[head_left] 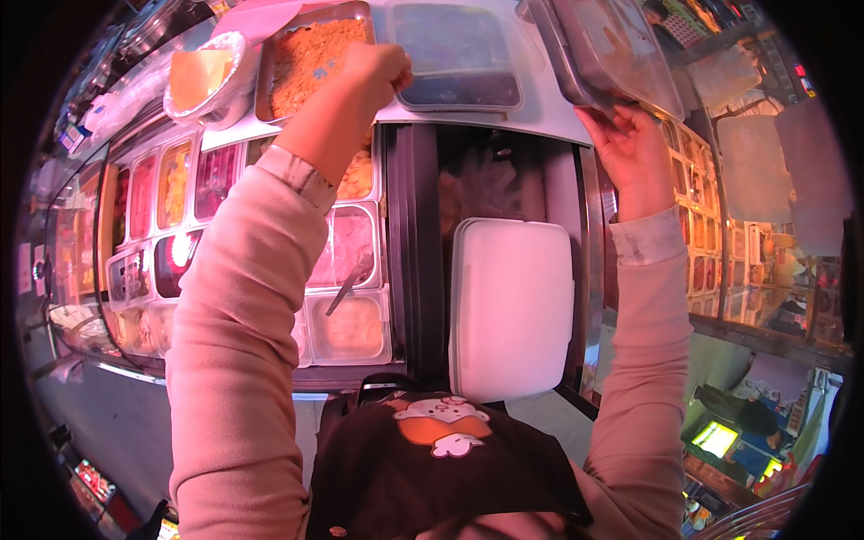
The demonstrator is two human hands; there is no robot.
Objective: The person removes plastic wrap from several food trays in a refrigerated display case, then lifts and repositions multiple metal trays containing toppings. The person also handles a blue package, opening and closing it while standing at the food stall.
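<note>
My left hand (pixel 381 71) is curled over the right edge of a metal tray of orange-brown crumbs (pixel 297 67); whether it pinches anything is hidden. A small blue item (pixel 324 69) lies on the crumbs. Just right of that hand is a lidded, clear-topped container (pixel 459 57) on the white counter. My right hand (pixel 624 135) has its fingers under the near end of a tilted, dark container with a clear lid (pixel 617 50), at the upper right. Nearer my body, a white lidded plastic box (pixel 516 307) sits over a dark recess, with a crumpled clear plastic glove or bag (pixel 482 179) behind it.
Metal and clear pans of fruit and toppings (pixel 175 182) fill the counter at left, with a utensil (pixel 349 283) across two of them. A plastic-lined bin (pixel 229 88) stands left of the tray. A glass case edge (pixel 590 270) runs along the right. A person (pixel 739 412) is farther off at lower right.
</note>
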